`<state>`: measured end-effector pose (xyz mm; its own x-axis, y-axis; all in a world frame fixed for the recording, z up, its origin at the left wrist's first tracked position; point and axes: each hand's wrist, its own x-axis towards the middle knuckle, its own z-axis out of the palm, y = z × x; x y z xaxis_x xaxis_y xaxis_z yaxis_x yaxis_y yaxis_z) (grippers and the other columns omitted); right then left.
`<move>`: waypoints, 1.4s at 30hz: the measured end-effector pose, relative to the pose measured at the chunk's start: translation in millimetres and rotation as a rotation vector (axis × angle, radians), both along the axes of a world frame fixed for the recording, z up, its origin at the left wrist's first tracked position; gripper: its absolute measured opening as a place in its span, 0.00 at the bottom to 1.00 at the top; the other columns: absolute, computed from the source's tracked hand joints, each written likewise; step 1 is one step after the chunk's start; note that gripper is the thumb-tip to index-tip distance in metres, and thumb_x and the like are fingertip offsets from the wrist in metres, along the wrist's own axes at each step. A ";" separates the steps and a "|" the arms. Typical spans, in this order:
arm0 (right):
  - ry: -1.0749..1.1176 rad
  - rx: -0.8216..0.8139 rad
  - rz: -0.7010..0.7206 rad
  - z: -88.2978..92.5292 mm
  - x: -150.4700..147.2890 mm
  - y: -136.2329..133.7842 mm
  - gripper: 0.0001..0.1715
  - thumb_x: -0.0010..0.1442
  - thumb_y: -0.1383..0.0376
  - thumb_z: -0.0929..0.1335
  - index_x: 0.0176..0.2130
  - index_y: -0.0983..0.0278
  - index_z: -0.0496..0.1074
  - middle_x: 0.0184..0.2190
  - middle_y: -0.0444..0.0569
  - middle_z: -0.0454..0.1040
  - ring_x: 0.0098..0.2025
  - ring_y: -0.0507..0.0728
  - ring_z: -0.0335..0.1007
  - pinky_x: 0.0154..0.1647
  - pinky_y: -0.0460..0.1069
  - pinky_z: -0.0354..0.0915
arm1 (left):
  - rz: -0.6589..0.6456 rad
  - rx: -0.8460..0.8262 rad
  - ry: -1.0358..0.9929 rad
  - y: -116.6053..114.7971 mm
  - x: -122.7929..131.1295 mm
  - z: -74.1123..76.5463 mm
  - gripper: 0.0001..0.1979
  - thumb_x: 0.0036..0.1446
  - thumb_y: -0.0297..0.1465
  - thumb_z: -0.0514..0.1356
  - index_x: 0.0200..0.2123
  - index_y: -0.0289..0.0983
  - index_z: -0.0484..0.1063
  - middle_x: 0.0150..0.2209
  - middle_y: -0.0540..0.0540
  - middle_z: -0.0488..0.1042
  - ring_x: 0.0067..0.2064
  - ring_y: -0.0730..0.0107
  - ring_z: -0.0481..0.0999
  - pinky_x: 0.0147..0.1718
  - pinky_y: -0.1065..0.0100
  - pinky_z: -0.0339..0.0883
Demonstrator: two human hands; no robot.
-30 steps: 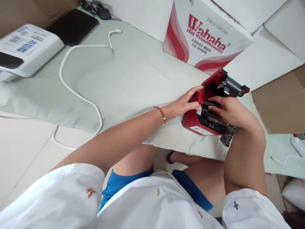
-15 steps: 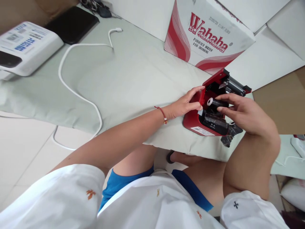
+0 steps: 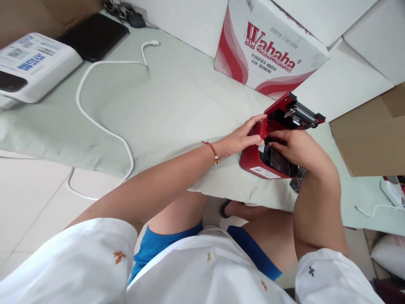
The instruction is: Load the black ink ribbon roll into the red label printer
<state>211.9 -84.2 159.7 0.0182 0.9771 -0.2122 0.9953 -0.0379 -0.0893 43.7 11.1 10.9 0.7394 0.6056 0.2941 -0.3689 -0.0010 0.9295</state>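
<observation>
A red label printer stands near the table's front edge with its lid raised, showing a dark roller mechanism under it. My left hand grips the printer's left side, thumb and fingers at the rim. My right hand reaches down into the printer's opening, fingers bent close together. The small black roll with a white core that it held is now hidden under the fingers. A glossy dark part shows at the front of the opening. Crumpled black plastic lies just right of the printer.
A white and red water carton stands behind the printer, with a brown cardboard box to the right. A white cable curves across the table at left. Further left are a white device, a black flat object and keys.
My right hand has moved left and deeper into the printer with the black roll, which has gone out of sight. My left hand keeps its hold on the printer.
</observation>
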 end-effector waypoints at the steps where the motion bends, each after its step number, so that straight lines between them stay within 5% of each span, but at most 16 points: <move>1: 0.078 0.097 -0.034 2.7 -3.4 -7.3 0.18 0.69 0.59 0.69 0.52 0.56 0.86 0.44 0.48 0.89 0.41 0.62 0.83 0.44 0.56 0.74 | -0.001 -0.012 0.000 0.1 2.0 -1.1 0.45 0.56 0.43 0.69 0.74 0.47 0.58 0.77 0.41 0.63 0.79 0.42 0.61 0.80 0.41 0.54; 6: 0.293 0.808 -0.187 14.8 -11.4 -42.8 0.21 0.75 0.49 0.68 0.52 0.58 0.85 0.48 0.57 0.87 0.47 0.70 0.84 0.51 0.63 0.77 | -0.001 -0.058 -0.007 1.0 6.4 -4.3 0.45 0.54 0.40 0.69 0.74 0.47 0.59 0.76 0.41 0.66 0.78 0.41 0.63 0.79 0.40 0.56; 13: 0.247 0.441 0.155 -16.1 -24.5 -72.0 0.21 0.77 0.55 0.67 0.62 0.55 0.80 0.60 0.51 0.85 0.64 0.67 0.80 0.69 0.65 0.74 | -0.032 0.011 -0.012 2.0 -2.0 2.2 0.46 0.56 0.44 0.69 0.74 0.45 0.58 0.77 0.39 0.63 0.80 0.42 0.61 0.80 0.44 0.55; 20: 0.099 0.694 0.094 -69.5 -41.6 -136.7 0.35 0.75 0.65 0.67 0.77 0.48 0.65 0.71 0.54 0.76 0.75 0.68 0.71 0.78 0.74 0.64 | 0.176 0.185 0.041 0.7 -3.2 3.7 0.42 0.58 0.39 0.67 0.74 0.48 0.60 0.79 0.41 0.60 0.83 0.38 0.52 0.82 0.37 0.46; 26: 0.123 0.799 0.089 -90.9 -42.6 -148.5 0.45 0.73 0.70 0.68 0.80 0.46 0.57 0.72 0.54 0.75 0.77 0.68 0.68 0.75 0.74 0.68 | 0.410 0.444 0.000 20.9 24.9 48.0 0.31 0.72 0.42 0.59 0.75 0.50 0.59 0.80 0.50 0.57 0.85 0.44 0.45 0.83 0.43 0.37; 31: 0.163 0.785 0.092 -90.1 -40.5 -144.9 0.43 0.74 0.68 0.67 0.80 0.45 0.58 0.72 0.53 0.75 0.75 0.67 0.70 0.75 0.73 0.69 | 0.382 0.503 0.134 36.6 61.2 81.8 0.26 0.73 0.49 0.60 0.65 0.41 0.71 0.69 0.40 0.73 0.78 0.40 0.64 0.80 0.44 0.49; 35: 0.176 0.793 0.071 -91.8 -44.4 -144.0 0.40 0.75 0.68 0.65 0.79 0.47 0.60 0.71 0.53 0.76 0.76 0.67 0.69 0.75 0.74 0.69 | 0.434 0.523 0.125 9.6 28.9 85.5 0.30 0.75 0.51 0.57 0.70 0.41 0.66 0.56 0.42 0.83 0.62 0.51 0.81 0.69 0.51 0.68; 37: 0.180 0.787 0.044 -93.1 -47.3 -143.0 0.38 0.75 0.67 0.64 0.78 0.48 0.63 0.70 0.53 0.76 0.76 0.66 0.69 0.75 0.73 0.69 | 0.414 0.582 0.147 -8.9 2.8 78.0 0.28 0.76 0.51 0.54 0.66 0.39 0.71 0.51 0.43 0.86 0.54 0.56 0.84 0.63 0.55 0.72; 40: 0.193 0.772 0.005 -94.3 -49.4 -140.4 0.35 0.75 0.67 0.64 0.76 0.50 0.66 0.70 0.54 0.77 0.76 0.65 0.70 0.75 0.72 0.69 | 0.353 0.647 0.190 -26.6 -24.9 62.7 0.28 0.78 0.52 0.49 0.55 0.38 0.80 0.52 0.40 0.88 0.55 0.57 0.86 0.61 0.56 0.74; 42: 0.210 0.787 0.009 -95.0 -48.9 -138.4 0.34 0.75 0.67 0.64 0.75 0.51 0.67 0.69 0.54 0.78 0.75 0.65 0.70 0.75 0.71 0.69 | 0.354 0.685 0.194 -30.7 -31.7 55.3 0.28 0.79 0.50 0.48 0.56 0.40 0.81 0.57 0.41 0.87 0.61 0.58 0.85 0.71 0.53 0.68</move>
